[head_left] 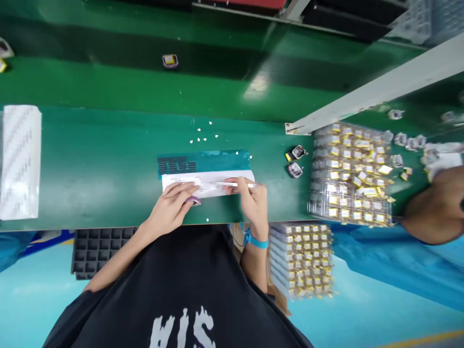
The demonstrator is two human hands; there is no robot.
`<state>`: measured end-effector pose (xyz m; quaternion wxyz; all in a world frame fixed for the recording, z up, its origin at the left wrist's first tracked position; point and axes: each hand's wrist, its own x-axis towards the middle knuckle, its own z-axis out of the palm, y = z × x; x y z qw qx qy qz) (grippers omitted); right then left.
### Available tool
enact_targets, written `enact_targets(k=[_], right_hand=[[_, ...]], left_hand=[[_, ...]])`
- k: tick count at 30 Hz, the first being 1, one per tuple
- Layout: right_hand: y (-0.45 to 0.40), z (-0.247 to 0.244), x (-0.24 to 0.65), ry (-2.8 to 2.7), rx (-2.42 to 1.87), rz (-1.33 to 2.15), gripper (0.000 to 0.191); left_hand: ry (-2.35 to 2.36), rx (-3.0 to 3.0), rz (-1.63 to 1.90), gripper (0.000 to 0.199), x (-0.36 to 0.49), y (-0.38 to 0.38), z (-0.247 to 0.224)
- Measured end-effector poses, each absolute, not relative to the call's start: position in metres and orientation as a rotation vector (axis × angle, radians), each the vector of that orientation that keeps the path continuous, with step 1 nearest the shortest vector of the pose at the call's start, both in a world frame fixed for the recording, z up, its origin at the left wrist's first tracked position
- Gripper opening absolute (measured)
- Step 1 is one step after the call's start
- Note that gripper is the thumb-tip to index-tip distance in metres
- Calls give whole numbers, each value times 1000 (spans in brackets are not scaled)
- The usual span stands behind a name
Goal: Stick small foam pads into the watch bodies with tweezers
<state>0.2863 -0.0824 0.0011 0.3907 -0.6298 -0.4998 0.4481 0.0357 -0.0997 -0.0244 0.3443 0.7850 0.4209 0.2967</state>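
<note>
My left hand [176, 203] rests on a white printed sheet [208, 189], its fingers closed around a small purple-rimmed device housing [195, 200] at the sheet's lower edge. In my right hand [252, 198] is a thin white stick-like tool [235, 184], pointing left over the sheet; motion blur hides its exact kind. Behind the white sheet lies a teal backing sheet [221, 159] with rows of dark strips. Small white scraps [205, 139] are scattered on the green bench beyond it. A blue wristband [258, 241] circles my right wrist.
Two small housings [295, 169] sit right, near stacked clear trays [348, 174] of yellow-and-white parts. A white post [377, 82] slants behind them. Another housing [170, 61] lies farther back. White packing [21, 162] is at left. A co-worker's arm [435, 208] reaches in from the right.
</note>
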Motion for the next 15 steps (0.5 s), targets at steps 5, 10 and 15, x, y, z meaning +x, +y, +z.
enact_targets(k=[5, 10, 15], right_hand=[[-90, -7, 280, -1242, -1605, 1181, 53], [-86, -12, 276, -1176, -1589, 1205, 50], [-81, -15, 275, -1120, -1576, 1229, 50]], left_hand=[[1122, 2053, 631, 34, 34, -90, -25], [1111, 2110, 640, 34, 32, -91, -24], [1125, 2100, 635, 34, 33, -91, -24]])
